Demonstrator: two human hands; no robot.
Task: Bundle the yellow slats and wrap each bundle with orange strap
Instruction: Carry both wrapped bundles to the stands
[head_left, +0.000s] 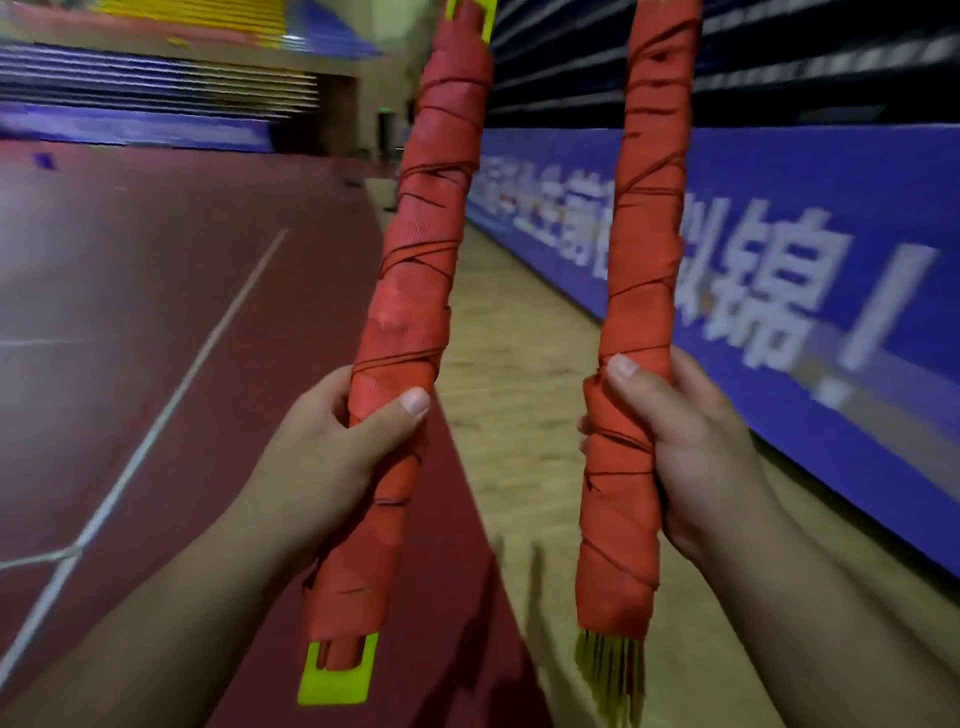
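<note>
Two long bundles of yellow slats stand nearly upright in front of me, each wound from end to end in orange strap. My left hand (332, 441) grips the left bundle (421, 249) below its middle; a yellow slat end (337, 680) with a slot sticks out at the bottom. My right hand (680, 441) grips the right bundle (644, 234) in the same way, thumb pressed on the strap. Several thin yellow slat edges (610, 670) poke out under its wrap. The bundles' tops run out of the frame.
Below lies a dark red sports floor (130, 312) with white lines, beside a strip of light wooden floor (509, 389). A long blue banner (779, 249) with white characters runs along the right. Blurred stands rise at the back left.
</note>
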